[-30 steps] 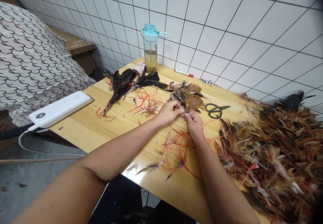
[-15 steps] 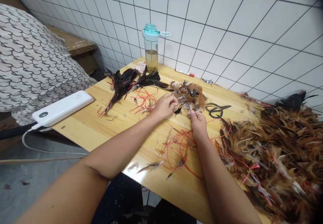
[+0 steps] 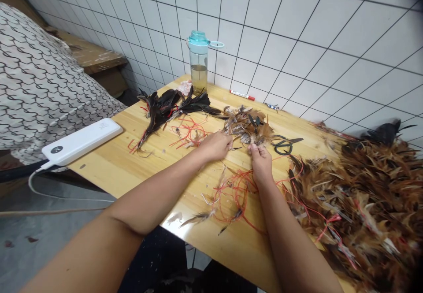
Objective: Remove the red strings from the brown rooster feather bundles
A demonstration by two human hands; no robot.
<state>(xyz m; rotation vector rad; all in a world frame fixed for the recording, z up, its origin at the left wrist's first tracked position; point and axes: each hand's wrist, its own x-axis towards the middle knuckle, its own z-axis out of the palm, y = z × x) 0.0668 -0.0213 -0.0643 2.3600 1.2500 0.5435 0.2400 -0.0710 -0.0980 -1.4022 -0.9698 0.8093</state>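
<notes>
My left hand point(image 3: 216, 146) is closed in a pinch left of the loose brown feathers point(image 3: 246, 123). A small dark feather point(image 3: 235, 148) sticks out from its fingertips. With thumb and fingers pressed together, my right hand point(image 3: 261, 163) grips a small bunch of brown feathers point(image 3: 263, 135) by the base. Behind the hands, the loose feathers lie heaped on the wooden table point(image 3: 152, 178). Black scissors point(image 3: 284, 144) rest just right of the heap. Below the hands lies a tangle of red string point(image 3: 236, 191), partly behind my right wrist.
Black feather bundles point(image 3: 168, 105) lie at the back left, near more red string point(image 3: 190, 130). A large pile of brown feathers point(image 3: 366, 196) covers the right side. A bottle point(image 3: 198, 66) and a red-and-white marker point(image 3: 242, 95) are by the wall. A white power bank point(image 3: 84, 141) is at the left edge.
My left hand has turned over and dropped slightly, and the dark feather at its fingertips shows narrower. The right hand has shifted slightly right with its bunch.
</notes>
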